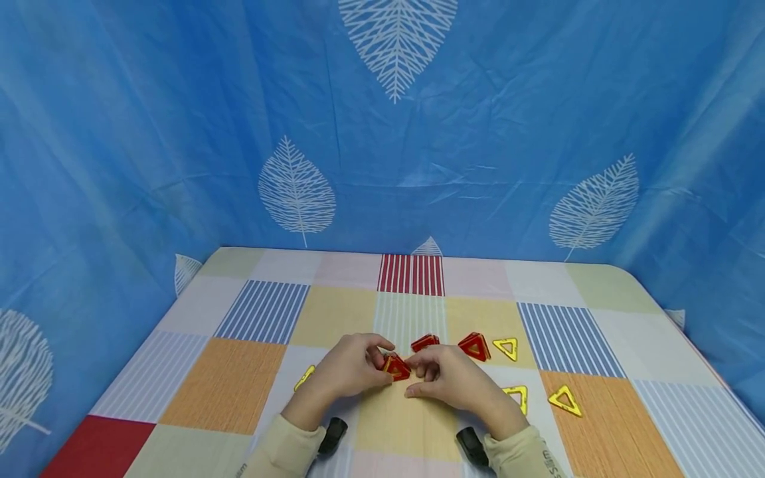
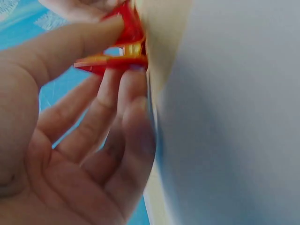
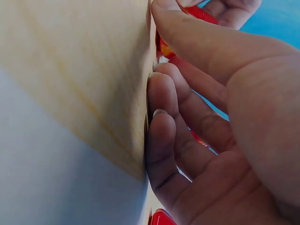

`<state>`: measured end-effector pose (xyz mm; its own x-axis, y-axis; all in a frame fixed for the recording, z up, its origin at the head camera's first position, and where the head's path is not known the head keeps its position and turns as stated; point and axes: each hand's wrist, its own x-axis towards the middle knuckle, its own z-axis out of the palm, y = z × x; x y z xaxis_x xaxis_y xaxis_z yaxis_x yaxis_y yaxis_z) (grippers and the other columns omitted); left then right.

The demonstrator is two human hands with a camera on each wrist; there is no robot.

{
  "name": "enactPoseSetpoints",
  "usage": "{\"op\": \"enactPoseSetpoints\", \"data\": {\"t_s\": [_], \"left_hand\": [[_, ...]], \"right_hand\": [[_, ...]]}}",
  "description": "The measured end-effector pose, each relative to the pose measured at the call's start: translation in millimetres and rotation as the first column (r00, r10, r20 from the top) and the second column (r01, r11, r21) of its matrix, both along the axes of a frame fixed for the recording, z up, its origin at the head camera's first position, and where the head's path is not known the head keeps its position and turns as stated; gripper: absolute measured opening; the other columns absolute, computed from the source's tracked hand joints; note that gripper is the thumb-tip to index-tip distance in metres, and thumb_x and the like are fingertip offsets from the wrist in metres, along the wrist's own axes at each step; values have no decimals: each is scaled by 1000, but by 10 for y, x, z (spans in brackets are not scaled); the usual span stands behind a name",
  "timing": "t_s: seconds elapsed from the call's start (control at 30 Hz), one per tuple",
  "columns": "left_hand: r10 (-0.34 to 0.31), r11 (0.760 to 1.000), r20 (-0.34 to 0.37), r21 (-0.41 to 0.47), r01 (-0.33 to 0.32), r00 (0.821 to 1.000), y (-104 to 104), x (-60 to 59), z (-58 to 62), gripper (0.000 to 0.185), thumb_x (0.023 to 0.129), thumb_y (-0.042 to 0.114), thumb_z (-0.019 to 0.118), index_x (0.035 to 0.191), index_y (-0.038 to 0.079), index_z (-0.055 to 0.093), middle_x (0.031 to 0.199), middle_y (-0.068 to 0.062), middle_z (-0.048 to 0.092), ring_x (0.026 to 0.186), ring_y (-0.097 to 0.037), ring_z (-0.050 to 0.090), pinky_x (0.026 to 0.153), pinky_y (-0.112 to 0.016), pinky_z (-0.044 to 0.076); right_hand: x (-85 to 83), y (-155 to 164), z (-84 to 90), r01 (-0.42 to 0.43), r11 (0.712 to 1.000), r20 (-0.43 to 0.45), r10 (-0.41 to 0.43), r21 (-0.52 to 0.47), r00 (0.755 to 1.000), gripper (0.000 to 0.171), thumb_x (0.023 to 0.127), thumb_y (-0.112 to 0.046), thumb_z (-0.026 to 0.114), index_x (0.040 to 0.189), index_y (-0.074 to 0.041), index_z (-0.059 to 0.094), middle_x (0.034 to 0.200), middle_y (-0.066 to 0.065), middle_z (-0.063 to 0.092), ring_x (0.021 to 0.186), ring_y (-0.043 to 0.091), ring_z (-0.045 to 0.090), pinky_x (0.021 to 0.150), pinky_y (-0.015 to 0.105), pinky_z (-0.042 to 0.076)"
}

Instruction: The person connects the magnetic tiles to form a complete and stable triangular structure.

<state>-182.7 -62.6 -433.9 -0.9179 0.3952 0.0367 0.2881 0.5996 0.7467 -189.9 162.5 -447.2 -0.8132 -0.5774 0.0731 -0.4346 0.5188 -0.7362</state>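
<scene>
Near the table's middle, my left hand (image 1: 352, 364) pinches a red triangular building-tile piece (image 1: 396, 367) between thumb and fingers. In the left wrist view this red piece (image 2: 126, 61) stands at an angle on the tabletop, with a yellow part inside. My right hand (image 1: 445, 375) is at the piece's right side, its index fingertip at the edge and its thumb lower, near the tabletop. The right wrist view shows its fingers (image 3: 161, 93) loosely bent against the table; the thumb hides most of the red piece.
Behind the right hand lie two red triangular pieces (image 1: 425, 342) (image 1: 475, 346). Yellow triangle tiles (image 1: 506, 348) (image 1: 516, 397) (image 1: 564, 400) are to the right, another yellow tile (image 1: 303, 377) by the left forearm. A patchwork cloth (image 1: 239, 378) covers the table; a blue leaf-print curtain (image 1: 454, 166) hangs behind.
</scene>
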Motion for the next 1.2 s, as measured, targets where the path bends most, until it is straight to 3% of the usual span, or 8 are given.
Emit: {"op": "enactPoseSetpoints", "data": {"t_s": [0.17, 0.33, 0.43, 0.57, 0.7, 0.97, 1.1, 1.2], "left_hand": [[162, 985, -35, -51, -164, 986, -57, -20, -19, 33, 79, 14, 86, 109, 11, 72, 75, 6, 58, 64, -10, 53, 56, -30, 45], [380, 912, -78, -133, -387, 922, -150, -44, -11, 37, 82, 21, 84, 116, 16, 73, 74, 5, 56, 60, -14, 50, 50, -32, 40], [425, 888, -92, -150, -434, 901, -206, -62, -14, 41, 83, 23, 84, 121, 18, 72, 73, 5, 58, 59, -14, 51, 47, -32, 41], [405, 903, -68, -128, -411, 912, -269, -81, -8, 49, 84, 23, 83, 129, 14, 68, 73, 6, 58, 59, -14, 52, 48, -32, 42], [359, 931, 9, -79, -357, 933, -377, -85, 57, 52, 82, 19, 85, 128, 7, 65, 75, 2, 58, 60, -16, 52, 51, -32, 44], [156, 988, 219, -41, -150, 963, -806, -57, 176, 49, 66, 6, 94, 107, 10, 68, 90, -7, 55, 76, -22, 48, 61, -35, 43], [87, 996, 319, 3, -92, 944, -956, -27, 152, 52, 60, 0, 95, 103, 9, 68, 94, -9, 53, 83, -25, 45, 67, -37, 40], [81, 994, 391, 41, -105, 917, -996, -4, 143, 55, 57, -7, 94, 102, 9, 67, 99, -10, 51, 88, -27, 44, 70, -37, 42]], "right_hand": [[-9, -18, 13, -2, 1000, 17, 2, 4, 1000, 39, 82, -22, 86, 113, -2, 72, 81, -4, 61, 70, 8, 56, 65, 26, 50], [-2, -18, 22, -5, 1000, 14, 5, 7, 1000, 38, 81, -21, 86, 111, -2, 73, 81, -4, 60, 70, 8, 55, 65, 26, 50], [1, -21, 26, -3, 1000, 16, 3, 10, 1000, 37, 82, -22, 86, 110, -2, 73, 81, -4, 60, 71, 9, 54, 65, 26, 49], [6, -25, 33, 0, 1000, 20, -1, 16, 1000, 36, 82, -22, 86, 110, -3, 74, 81, -4, 60, 71, 9, 54, 65, 26, 49], [13, -25, 38, 0, 1000, 24, 0, 17, 1000, 36, 82, -22, 86, 109, -3, 74, 81, -3, 60, 72, 10, 54, 65, 26, 49], [20, 15, 67, 9, 1000, 45, -10, 20, 999, 37, 82, -25, 86, 111, -6, 74, 84, -4, 62, 73, 10, 56, 67, 26, 50], [25, 86, 115, 18, 999, 48, -17, -27, 999, 38, 81, -23, 87, 112, -5, 74, 85, -3, 63, 74, 11, 58, 68, 27, 51], [10, 175, 157, 36, 997, 30, -34, -70, 999, 35, 82, -20, 86, 111, -4, 74, 86, -1, 64, 75, 11, 60, 68, 28, 52]]}}
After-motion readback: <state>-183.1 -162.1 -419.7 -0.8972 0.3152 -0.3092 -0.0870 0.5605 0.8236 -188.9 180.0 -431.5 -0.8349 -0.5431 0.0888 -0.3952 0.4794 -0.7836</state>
